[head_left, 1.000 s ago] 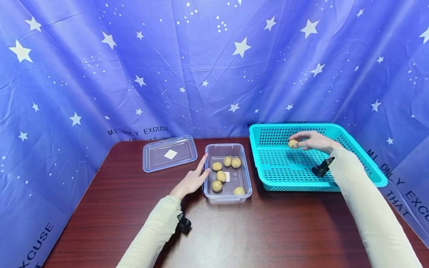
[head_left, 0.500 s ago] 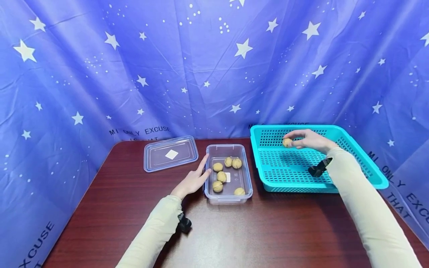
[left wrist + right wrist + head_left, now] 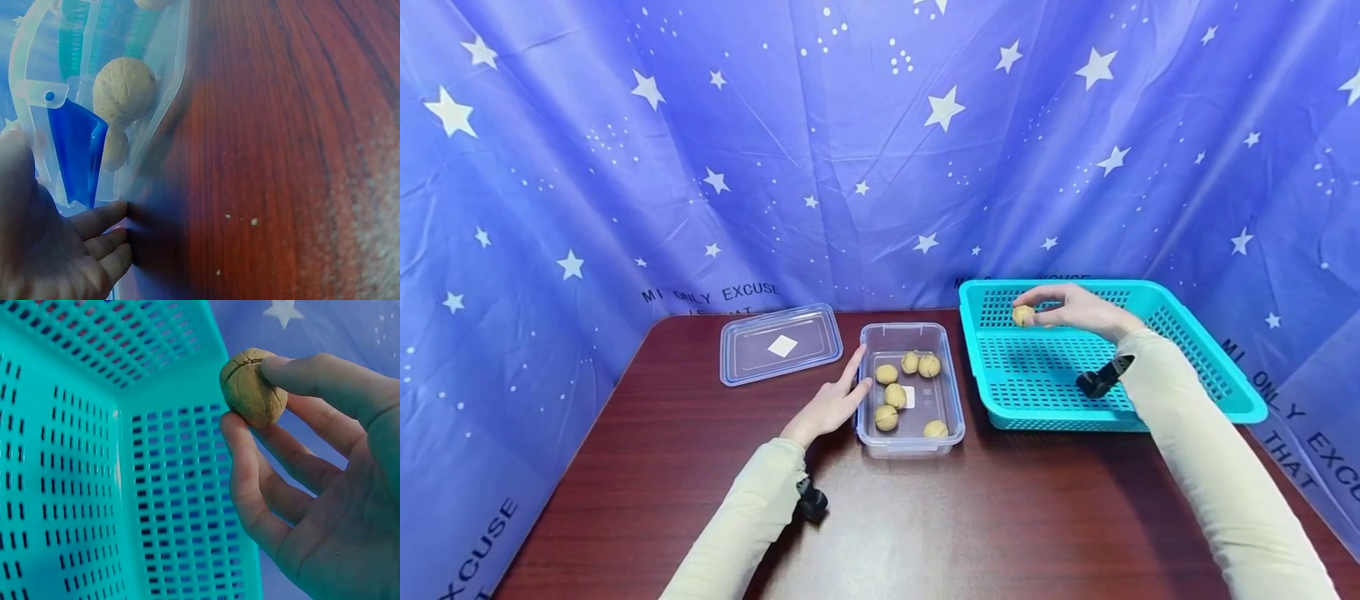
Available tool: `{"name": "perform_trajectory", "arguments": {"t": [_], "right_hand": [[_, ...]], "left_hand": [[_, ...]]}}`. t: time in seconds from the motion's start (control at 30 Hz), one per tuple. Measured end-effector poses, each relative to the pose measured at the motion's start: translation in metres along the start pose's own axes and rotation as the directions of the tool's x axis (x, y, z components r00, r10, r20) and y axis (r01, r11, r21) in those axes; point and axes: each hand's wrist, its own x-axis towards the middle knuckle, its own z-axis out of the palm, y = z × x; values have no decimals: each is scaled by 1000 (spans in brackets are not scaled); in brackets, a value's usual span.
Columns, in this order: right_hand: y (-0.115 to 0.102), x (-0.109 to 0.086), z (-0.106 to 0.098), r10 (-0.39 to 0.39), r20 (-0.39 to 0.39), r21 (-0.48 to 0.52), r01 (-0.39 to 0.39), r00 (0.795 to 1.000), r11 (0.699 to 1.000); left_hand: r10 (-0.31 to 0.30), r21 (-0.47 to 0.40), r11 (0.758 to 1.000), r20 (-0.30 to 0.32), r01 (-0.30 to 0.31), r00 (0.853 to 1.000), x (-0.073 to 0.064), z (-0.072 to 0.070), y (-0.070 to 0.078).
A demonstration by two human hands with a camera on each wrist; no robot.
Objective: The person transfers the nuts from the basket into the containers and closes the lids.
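Observation:
My right hand [image 3: 1078, 310] pinches a walnut [image 3: 254, 387] between thumb and fingertips, over the far left part of a turquoise basket [image 3: 1045, 422]. In the right wrist view a dark crack runs along the shell. My left hand [image 3: 829, 407] rests with extended fingers against the left side of a clear plastic container [image 3: 910, 447]. Several walnuts [image 3: 895, 395] lie on the container's floor, mostly to the left and back, with one near the front right. A blue clip [image 3: 78, 150] on the container's side shows beside my left fingers in the left wrist view.
A clear lid [image 3: 752, 354] with a blue seal and a white square label lies on the wooden table [image 3: 1000, 517], behind and left of the container. A blue starry curtain [image 3: 850, 142] hangs right behind the table. Small pale crumbs [image 3: 254, 221] dot the tabletop.
My right hand has moved left within the basket's outline, carrying the walnut toward the container side. The left hand and the walnuts in the container have stayed in place.

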Motion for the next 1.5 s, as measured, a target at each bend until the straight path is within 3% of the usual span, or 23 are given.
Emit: {"name": "perform_trajectory", "arguments": {"t": [0.8, 1.17, 1.5], "right_hand": [[-30, 20, 39, -141, 76, -1, 141, 987, 990], [-43, 32, 60, -146, 104, 8, 146, 984, 989], [-61, 45, 82, -198, 164, 34, 195, 966, 980]], "left_hand": [[-8, 2, 1000, 3, 8, 1000, 1, -1, 0], [-6, -1, 1000, 6, 6, 1000, -1, 1, -2], [-11, -1, 1000, 8, 11, 1000, 1, 1, 0]]}}
